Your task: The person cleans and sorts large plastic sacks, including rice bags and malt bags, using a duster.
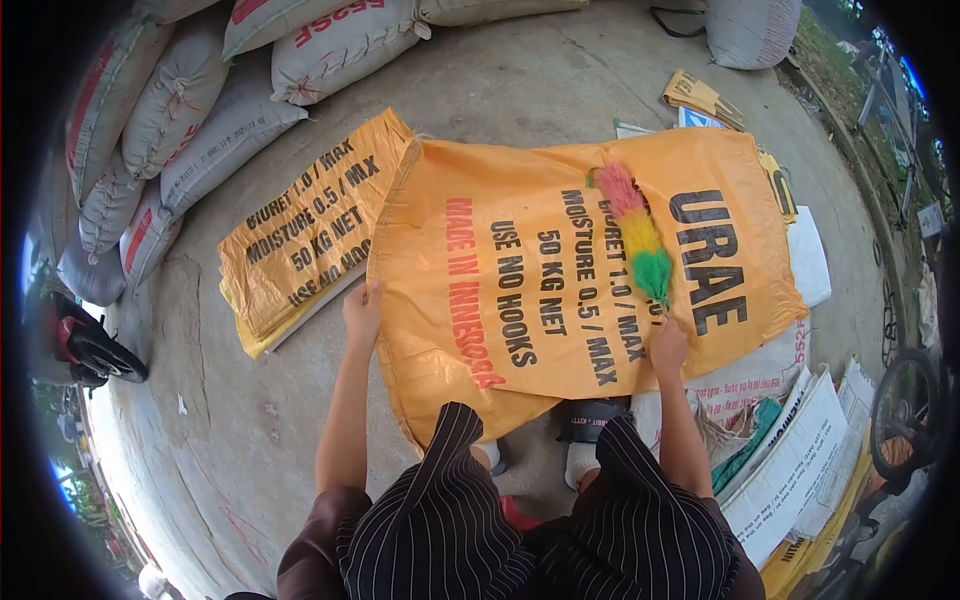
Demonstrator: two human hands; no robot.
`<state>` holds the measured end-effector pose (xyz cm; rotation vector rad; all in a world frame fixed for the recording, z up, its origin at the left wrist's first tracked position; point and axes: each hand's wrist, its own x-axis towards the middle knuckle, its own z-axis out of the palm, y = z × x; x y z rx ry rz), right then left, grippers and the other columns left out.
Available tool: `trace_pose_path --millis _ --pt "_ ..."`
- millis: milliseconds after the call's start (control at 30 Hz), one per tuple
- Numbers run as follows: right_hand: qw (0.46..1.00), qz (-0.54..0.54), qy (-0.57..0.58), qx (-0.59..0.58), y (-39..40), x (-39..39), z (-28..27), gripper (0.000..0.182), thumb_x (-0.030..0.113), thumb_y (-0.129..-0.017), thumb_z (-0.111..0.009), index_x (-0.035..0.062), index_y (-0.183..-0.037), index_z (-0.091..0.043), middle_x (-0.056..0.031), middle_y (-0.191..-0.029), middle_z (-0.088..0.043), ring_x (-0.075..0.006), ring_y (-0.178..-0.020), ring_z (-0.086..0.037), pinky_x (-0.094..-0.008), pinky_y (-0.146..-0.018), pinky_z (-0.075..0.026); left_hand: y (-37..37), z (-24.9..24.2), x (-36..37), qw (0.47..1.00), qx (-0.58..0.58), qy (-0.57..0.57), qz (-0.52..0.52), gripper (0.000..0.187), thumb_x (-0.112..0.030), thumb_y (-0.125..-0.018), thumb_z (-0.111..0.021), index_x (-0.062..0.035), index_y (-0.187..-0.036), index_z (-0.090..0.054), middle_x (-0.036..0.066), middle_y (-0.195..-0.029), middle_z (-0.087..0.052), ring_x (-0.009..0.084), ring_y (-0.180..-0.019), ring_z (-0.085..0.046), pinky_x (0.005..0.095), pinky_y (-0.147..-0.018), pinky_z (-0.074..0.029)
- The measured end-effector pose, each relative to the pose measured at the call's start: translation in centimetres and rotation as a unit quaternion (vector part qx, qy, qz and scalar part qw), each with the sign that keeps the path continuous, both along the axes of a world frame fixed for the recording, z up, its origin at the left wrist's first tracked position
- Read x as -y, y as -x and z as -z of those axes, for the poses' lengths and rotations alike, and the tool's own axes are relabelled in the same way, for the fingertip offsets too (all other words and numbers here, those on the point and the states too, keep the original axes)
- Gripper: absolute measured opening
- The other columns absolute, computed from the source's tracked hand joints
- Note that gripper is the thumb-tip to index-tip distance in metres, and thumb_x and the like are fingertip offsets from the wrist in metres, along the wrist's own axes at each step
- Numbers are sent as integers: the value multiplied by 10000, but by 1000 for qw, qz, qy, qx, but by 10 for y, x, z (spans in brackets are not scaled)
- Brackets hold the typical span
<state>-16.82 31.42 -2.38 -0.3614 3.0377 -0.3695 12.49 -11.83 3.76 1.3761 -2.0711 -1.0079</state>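
Observation:
An orange woven sack (pixel 470 280) printed "URAE" lies spread flat in front of my feet. At its left edge, my left hand (pixel 362 315) is closed on the sack's edge. My right hand (pixel 668 348) grips the handle of a feather duster (pixel 636 230) coloured pink, yellow and green. The duster's head rests on or just over the sack's print, pointing away from me. Left of the spread sack lies a stack of folded orange sacks (pixel 300 230), partly under its edge.
Filled white sacks (pixel 215 150) are piled at the upper left, and another filled sack (pixel 750 30) stands at the upper right. Flattened white sacks (pixel 790 480) lie by my right leg. A bicycle wheel (pixel 905 410) is at the right edge, a motorbike tyre (pixel 115 360) at the left.

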Motion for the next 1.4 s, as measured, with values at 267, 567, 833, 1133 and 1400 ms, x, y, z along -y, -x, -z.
trace_pose_path --millis 267,567,833,1133,1400 --pt "980 -91 175 -3 -35 9 -29 287 228 -897 -405 8 -735 -491 -197 -571 -520 -384 -567 -546 -442 -494 -413 -14 -32 43 998 11 -63 18 324 -288 -871 -510 23 -823 -592 101 -657 -577 162 -574 -513 317 -558 -402" --pt "993 -98 16 -65 -12 -37 -21 322 280 -882 -427 22 -731 -546 -194 -633 -568 -381 -595 -562 -466 -509 -428 -58 17 29 988 144 -58 -16 294 -244 -850 -502 -6 -994 -597 193 -881 -616 333 -835 -587 393 -720 -435" --pt "994 -3 18 -105 58 -31 -77 326 262 -897 -403 16 -730 -538 -202 -640 -569 -382 -617 -570 -464 -542 -442 -82 -17 94 979 180 61 74 267 -236 -828 -545 26 -839 -598 174 -705 -597 292 -654 -571 372 -610 -417" --pt "916 -399 -18 29 -44 48 -40 209 234 -867 -451 48 -773 -465 -110 -618 -560 -287 -526 -585 -378 -462 -470 -125 -64 109 950 294 30 105 222 -180 -824 -551 29 -756 -577 119 -589 -535 183 -545 -494 333 -523 -381" --pt "973 199 76 -91 141 -53 -46 337 247 -906 -369 -10 -834 -574 -237 -760 -600 -405 -745 -587 -465 -639 -469 -237 19 107 975 222 -10 16 255 -216 -820 -540 31 -847 -598 145 -689 -590 230 -643 -560 359 -587 -419"
